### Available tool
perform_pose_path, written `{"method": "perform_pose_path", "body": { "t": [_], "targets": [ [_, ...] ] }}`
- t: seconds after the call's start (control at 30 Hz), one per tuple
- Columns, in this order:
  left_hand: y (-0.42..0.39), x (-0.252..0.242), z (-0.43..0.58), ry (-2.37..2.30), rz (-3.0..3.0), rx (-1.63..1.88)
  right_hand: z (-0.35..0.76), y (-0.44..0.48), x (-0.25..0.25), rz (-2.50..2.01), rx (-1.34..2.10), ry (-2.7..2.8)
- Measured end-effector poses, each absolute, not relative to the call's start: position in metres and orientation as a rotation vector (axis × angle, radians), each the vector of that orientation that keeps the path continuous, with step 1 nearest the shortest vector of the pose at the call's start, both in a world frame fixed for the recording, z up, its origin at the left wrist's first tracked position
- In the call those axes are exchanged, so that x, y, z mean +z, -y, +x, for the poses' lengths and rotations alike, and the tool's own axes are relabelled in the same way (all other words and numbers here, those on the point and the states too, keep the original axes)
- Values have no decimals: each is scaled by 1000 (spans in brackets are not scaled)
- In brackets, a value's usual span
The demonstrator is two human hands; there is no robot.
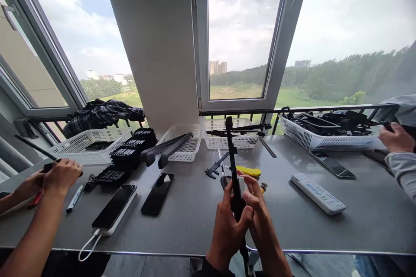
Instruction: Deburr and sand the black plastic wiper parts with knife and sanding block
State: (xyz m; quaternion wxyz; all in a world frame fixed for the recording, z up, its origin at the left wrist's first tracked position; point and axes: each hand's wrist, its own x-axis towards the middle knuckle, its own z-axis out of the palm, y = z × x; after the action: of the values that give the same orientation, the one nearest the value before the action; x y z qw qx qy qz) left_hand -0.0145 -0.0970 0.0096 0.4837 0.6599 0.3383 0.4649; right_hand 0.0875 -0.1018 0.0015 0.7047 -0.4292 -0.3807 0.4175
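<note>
A long, narrow black plastic strip (234,173) stands nearly upright before me, its lower end reaching below the table edge. My left hand (225,227) is closed round its lower part, thumb across the front. My right hand (260,210) closes from the other side, fingers against a small pale grey block (241,185) beside the strip; its kind is unclear. Just beyond my hands lie a yellow-handled cutter (248,171) and a black caliper (215,169). A dark round-ended tool (225,181) is partly hidden by the strip.
White baskets (185,156) line the table's back; the right basket (312,142) is heaped with black frames. Phones (157,194), a white power bank (317,194) and stacked black parts (131,149) lie around. Co-workers' hands (63,175) work at left and a hand (397,137) at right.
</note>
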Motion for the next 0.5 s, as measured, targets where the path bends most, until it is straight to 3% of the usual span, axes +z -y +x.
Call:
{"method": "perform_pose_path", "body": {
  "t": [0.5],
  "targets": [
    [85,8,-8,-967,1622,1189,112,65,17,-1086,918,1015]
  ]
}}
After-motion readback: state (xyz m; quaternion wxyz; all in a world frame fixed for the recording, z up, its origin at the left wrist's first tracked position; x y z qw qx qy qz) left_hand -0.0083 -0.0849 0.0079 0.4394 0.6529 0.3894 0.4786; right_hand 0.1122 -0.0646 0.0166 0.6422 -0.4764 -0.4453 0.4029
